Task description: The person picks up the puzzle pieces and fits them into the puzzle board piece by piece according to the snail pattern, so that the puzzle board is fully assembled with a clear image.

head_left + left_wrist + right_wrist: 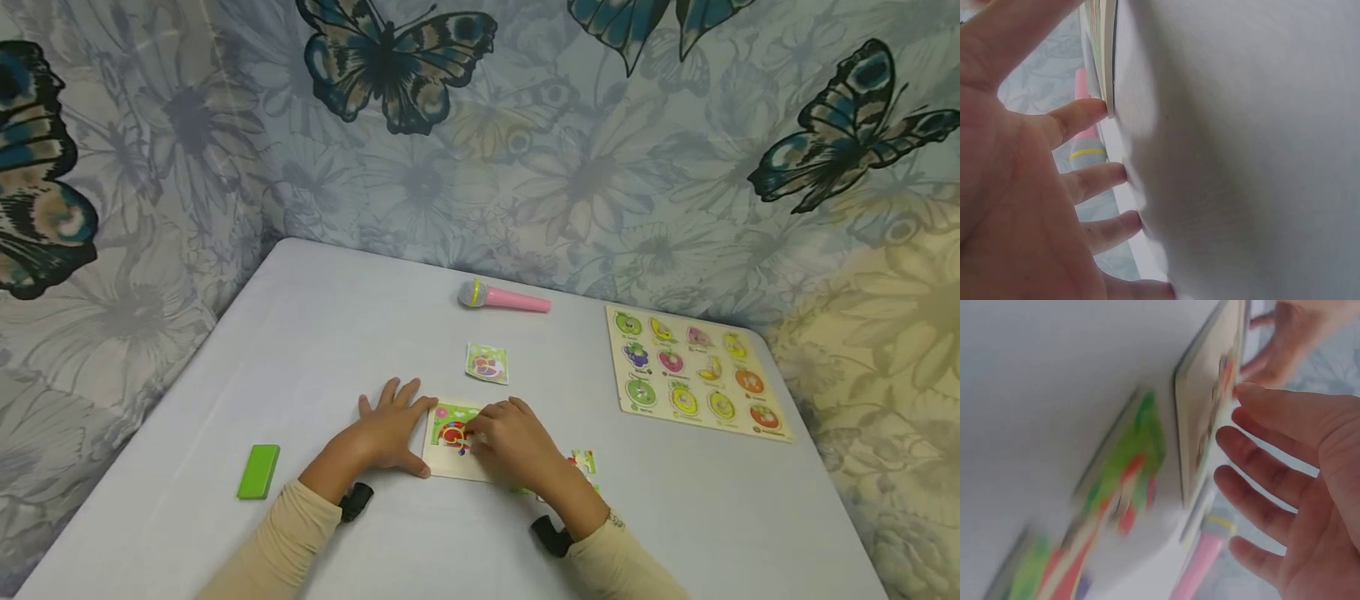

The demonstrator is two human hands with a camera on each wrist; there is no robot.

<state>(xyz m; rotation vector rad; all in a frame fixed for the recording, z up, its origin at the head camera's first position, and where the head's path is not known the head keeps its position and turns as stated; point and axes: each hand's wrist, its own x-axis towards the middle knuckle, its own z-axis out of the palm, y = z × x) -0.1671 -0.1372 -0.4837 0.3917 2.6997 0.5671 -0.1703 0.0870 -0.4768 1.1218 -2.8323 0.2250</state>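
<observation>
A small wooden puzzle board [459, 468] lies on the table, with a red and green picture partly filled in on its left side. My left hand [386, 435] has its fingers spread; the index fingertip and thumb touch the board's left edge, and the other fingertips rest on the table in the left wrist view. Over the picture is my right hand [517, 442], its thumb and fingertips right at the red part, fingers loosely bent. The hand hides the board's right side. Loose puzzle pieces [1119, 475] lie beside the board, partly under the right forearm in the head view.
Beyond the board lies a small picture card [487, 363], with a pink toy microphone [517, 300] farther back. A fruit board [701, 372] lies at the right. A green block [258, 472] is left of the left forearm. The patterned wall [525, 192] borders the table's back.
</observation>
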